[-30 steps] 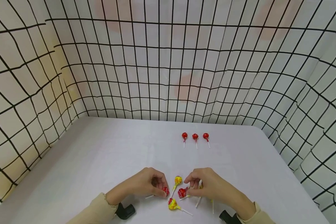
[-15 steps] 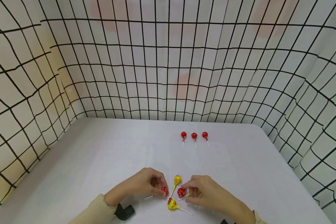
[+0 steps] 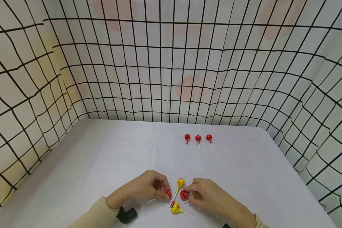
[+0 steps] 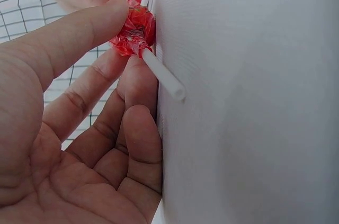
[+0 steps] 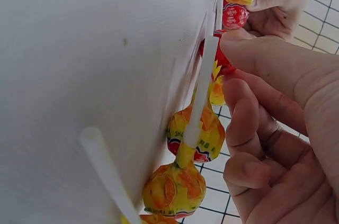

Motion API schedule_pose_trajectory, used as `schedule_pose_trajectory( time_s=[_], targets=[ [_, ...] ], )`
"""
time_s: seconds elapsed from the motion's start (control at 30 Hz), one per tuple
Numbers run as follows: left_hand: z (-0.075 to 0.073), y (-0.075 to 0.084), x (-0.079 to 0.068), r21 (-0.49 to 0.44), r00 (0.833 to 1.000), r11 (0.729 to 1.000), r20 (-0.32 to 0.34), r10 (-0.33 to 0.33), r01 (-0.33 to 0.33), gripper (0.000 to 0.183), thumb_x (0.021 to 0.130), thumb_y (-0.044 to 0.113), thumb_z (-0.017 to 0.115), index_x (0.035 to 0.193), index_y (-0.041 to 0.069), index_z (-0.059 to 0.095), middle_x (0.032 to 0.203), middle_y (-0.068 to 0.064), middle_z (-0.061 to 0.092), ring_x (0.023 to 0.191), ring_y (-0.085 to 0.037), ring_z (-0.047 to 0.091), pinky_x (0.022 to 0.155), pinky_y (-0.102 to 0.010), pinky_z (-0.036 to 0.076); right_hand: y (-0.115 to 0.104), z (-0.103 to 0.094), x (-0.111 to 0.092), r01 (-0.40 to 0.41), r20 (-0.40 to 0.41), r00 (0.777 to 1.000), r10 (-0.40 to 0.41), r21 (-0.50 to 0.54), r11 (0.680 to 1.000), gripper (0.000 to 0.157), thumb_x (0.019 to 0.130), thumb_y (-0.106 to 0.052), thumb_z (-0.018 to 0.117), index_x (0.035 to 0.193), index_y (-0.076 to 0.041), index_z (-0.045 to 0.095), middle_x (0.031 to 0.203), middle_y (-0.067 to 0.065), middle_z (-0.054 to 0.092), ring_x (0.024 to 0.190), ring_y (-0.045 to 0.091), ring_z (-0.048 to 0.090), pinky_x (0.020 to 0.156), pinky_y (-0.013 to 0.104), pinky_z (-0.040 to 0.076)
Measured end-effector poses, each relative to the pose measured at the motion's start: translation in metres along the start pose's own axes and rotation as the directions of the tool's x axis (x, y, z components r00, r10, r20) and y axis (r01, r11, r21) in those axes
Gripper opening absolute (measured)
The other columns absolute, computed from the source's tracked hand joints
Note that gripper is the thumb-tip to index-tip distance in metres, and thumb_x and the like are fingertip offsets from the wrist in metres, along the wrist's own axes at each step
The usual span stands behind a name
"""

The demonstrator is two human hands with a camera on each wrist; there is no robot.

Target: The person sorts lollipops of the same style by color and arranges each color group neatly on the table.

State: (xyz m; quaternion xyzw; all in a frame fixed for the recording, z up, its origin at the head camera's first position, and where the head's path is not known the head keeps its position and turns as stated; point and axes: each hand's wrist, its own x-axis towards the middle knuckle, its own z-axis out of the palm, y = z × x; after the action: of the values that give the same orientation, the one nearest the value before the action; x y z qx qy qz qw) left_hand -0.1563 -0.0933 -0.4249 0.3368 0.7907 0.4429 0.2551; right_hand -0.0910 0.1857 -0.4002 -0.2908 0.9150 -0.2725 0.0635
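My left hand (image 3: 152,186) pinches a red-wrapped lollipop (image 4: 139,30) between thumb and forefinger; its white stick points back toward the palm side. My right hand (image 3: 209,197) holds a second red lollipop (image 3: 184,195) by thumb and forefinger, low at the tabletop. Between the hands lie a yellow lollipop (image 3: 180,182) and, nearer me, a yellow-and-red one (image 3: 175,207). In the right wrist view, more yellow lollipops (image 5: 197,133) lie beside the right hand's curled fingers, mostly hidden by that hand in the head view.
Three red lollipops (image 3: 198,138) stand in a row at the back of the white table (image 3: 125,148), sticks toward me. A black grid on white cloth (image 3: 165,76) walls the back and sides. A black wrist mount (image 3: 127,216) sits under the left wrist.
My right hand has come down and slightly left, and its thumb and forefinger have closed on the red lollipop. The left hand keeps its place and grip.
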Motion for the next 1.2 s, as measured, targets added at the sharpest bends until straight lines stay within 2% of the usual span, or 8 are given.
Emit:
schedule_pose_trajectory(
  time_s=[0.3,0.93,1.2],
  targets=[
    [-0.0005,0.0033,-0.0011,-0.039,1.000,0.999,-0.005,0.012,-0.012,0.013,0.087,0.013,0.090,0.092,0.013,0.079,0.076,0.007,0.065,0.067,-0.002,0.054,0.061,-0.016,0.043,-0.0022,0.0001,0.0056,-0.036,0.041,0.998,0.037,-0.032,0.999,0.024,0.092,-0.016,0.085,0.116,-0.013,0.083,0.084,-0.017,0.059,0.071,-0.003,0.047,0.063,0.015,0.046],
    [-0.0023,0.0065,-0.0012,-0.026,0.999,0.999,0.004,-0.040,0.040,0.013,0.089,0.014,0.089,0.097,0.015,0.080,0.078,0.006,0.065,0.069,-0.003,0.054,0.062,-0.016,0.043,-0.0016,-0.0011,0.0066,-0.020,0.029,0.999,0.021,-0.029,0.999,0.021,0.093,-0.015,0.085,0.113,-0.013,0.084,0.085,-0.017,0.059,0.072,-0.004,0.046,0.064,0.015,0.045],
    [-0.0018,0.0061,-0.0004,-0.010,0.999,0.999,0.015,-0.039,0.040,0.010,0.090,0.015,0.088,0.096,0.015,0.081,0.077,0.007,0.065,0.069,-0.002,0.053,0.061,-0.016,0.042,-0.0003,-0.0006,0.0054,-0.021,0.031,0.999,0.022,-0.030,0.999,0.021,0.093,-0.015,0.085,0.113,-0.013,0.084,0.085,-0.017,0.059,0.072,-0.004,0.046,0.064,0.015,0.045]
  ],
)
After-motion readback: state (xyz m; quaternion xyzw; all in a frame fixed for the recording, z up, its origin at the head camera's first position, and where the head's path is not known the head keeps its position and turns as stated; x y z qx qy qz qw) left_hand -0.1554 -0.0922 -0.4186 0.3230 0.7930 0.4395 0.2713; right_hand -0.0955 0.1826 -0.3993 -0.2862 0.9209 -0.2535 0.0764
